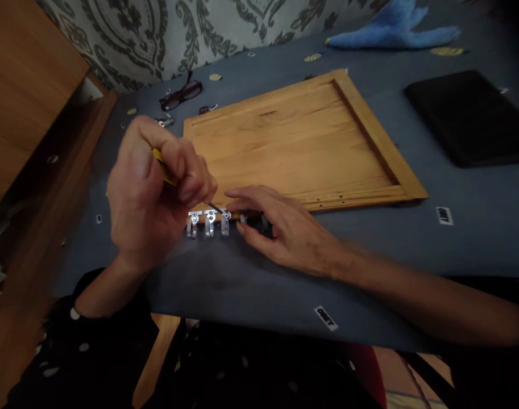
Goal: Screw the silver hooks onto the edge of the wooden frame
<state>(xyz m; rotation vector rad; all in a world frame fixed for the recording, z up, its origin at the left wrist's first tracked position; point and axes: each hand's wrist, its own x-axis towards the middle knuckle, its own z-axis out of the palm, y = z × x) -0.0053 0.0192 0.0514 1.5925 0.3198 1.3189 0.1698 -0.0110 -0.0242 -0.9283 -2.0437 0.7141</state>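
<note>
My left hand (150,187) is closed around a screwdriver (163,167) with a yellow handle. Its thin shaft slants down to the right, and the tip is at a silver metal hook (225,223) on the near edge of a wooden panel (280,142). Beside that one, more silver hooks (210,223) sit in a row along the same edge. My right hand (287,227) grips this edge just to the right, fingers on top and thumb at the front. Between its thumb and fingers are another metal fitting and something dark, partly hidden.
Behind the panel lie eyeglasses (181,95) and a small metal piece (164,120). A blue plush toy (391,34) is at the back right, and a black flat case (468,119) lies on the right. A wooden cabinet (33,74) stands on the left.
</note>
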